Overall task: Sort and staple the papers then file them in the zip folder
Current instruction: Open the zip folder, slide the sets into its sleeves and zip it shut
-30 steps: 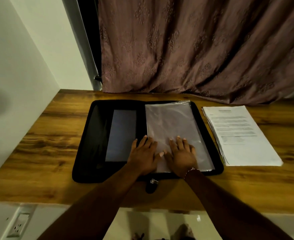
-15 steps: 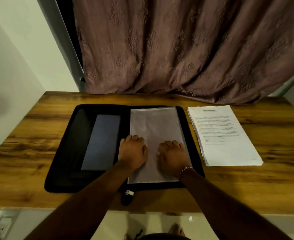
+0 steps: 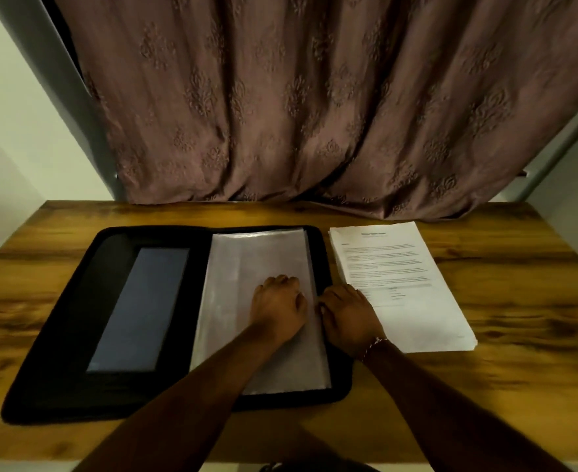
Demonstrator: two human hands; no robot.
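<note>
**Both hands work at the clear sleeves of the open folder; the papers wait beside it.**

The left hand [image 3: 278,308] rests knuckles-up, fingers curled, on the translucent clear plastic sleeves [image 3: 246,267], probably to pin them flat. Whether it grips anything cannot be told. The right hand [image 3: 347,313], with a thin bracelet at the wrist, has its fingers curled at the sleeves' right edge, likely to lift or part a sleeve. An actual pinch cannot be made out. The sleeves fill the right half of the black fabric zip folder [image 3: 59,335], which lies open flat on the brown wood-grain desk [image 3: 519,301]. Its left half carries a long grey-blue panel [image 3: 141,308]. Just beside the folder's right rim, partly under the right hand, lies the stack of white printed papers [image 3: 410,267]. The stack is squared, text up, and not yet filed. No stapler is in view.
</note>
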